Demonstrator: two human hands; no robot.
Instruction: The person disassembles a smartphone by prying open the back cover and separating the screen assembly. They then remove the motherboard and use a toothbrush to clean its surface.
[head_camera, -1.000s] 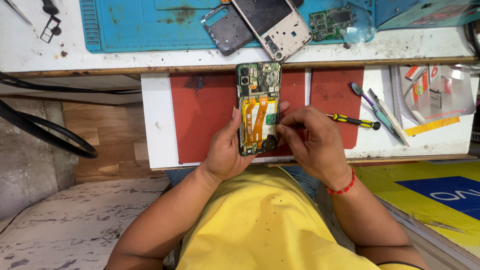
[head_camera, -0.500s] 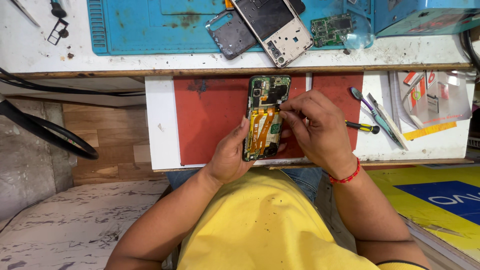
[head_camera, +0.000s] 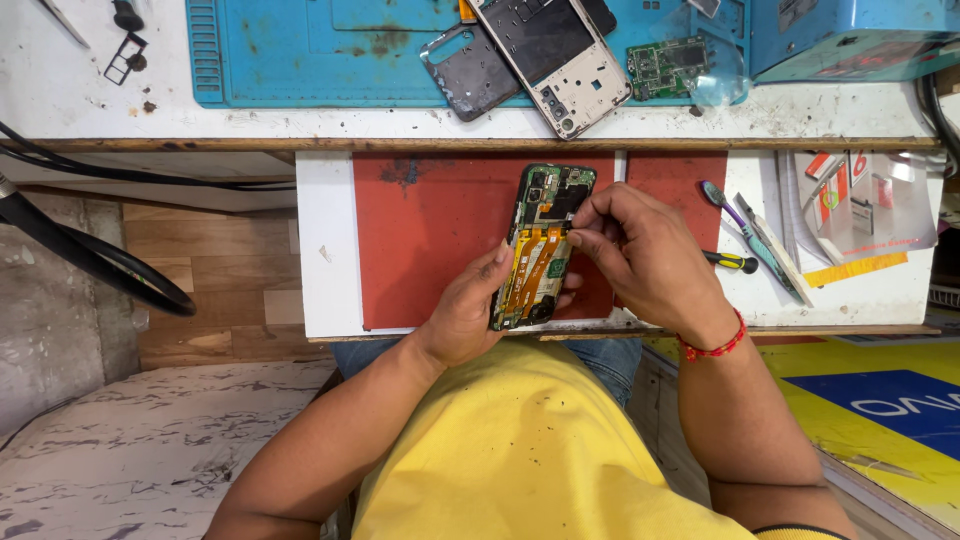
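An opened smartphone (head_camera: 545, 240) with its back cover off shows a green board, orange flex cables and a yellow battery area. My left hand (head_camera: 470, 310) grips its lower end from the left and holds it over the red mat (head_camera: 430, 240). My right hand (head_camera: 645, 255) rests against the phone's right side, with thumb and fingertips pinched together on the upper middle of the exposed board. Whether a small part sits between those fingertips is hidden.
A blue work mat (head_camera: 300, 50) at the back carries a dark back cover (head_camera: 470, 70), a phone frame (head_camera: 555, 55) and a green circuit board (head_camera: 670, 62). A screwdriver (head_camera: 735, 262), a toothbrush (head_camera: 745, 232) and packets (head_camera: 860, 200) lie right. Black cables (head_camera: 90, 260) hang left.
The phone and both hands have shifted slightly up and to the right in view. My right fingers moved from the phone's middle toward its upper board.
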